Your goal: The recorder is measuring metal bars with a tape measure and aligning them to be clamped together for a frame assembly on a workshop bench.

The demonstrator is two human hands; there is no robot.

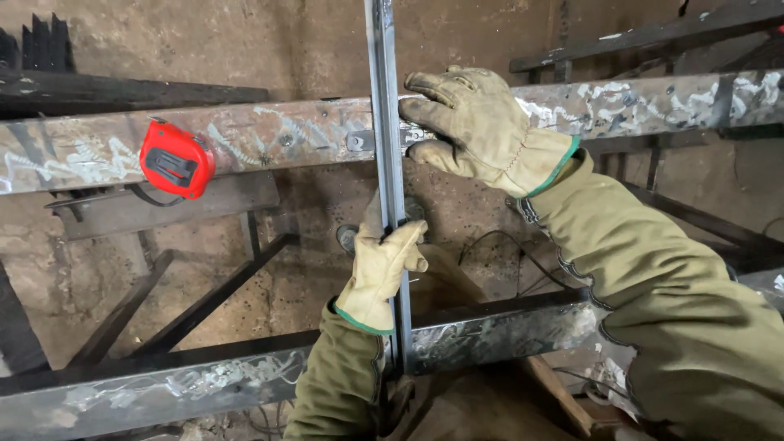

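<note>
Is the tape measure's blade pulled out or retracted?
Retracted: the red tape measure lies closed on the upper beam, no blade showing.

We see our left hand (382, 265) wrapped around the upright steel bar (387, 122), between the upper beam (269, 135) and the lower beam (204, 380). Our right hand (478, 126) lies above it, just right of the bar, on the upper beam. The tape measure (175, 159) sits on that beam, well left of both hands.
</note>
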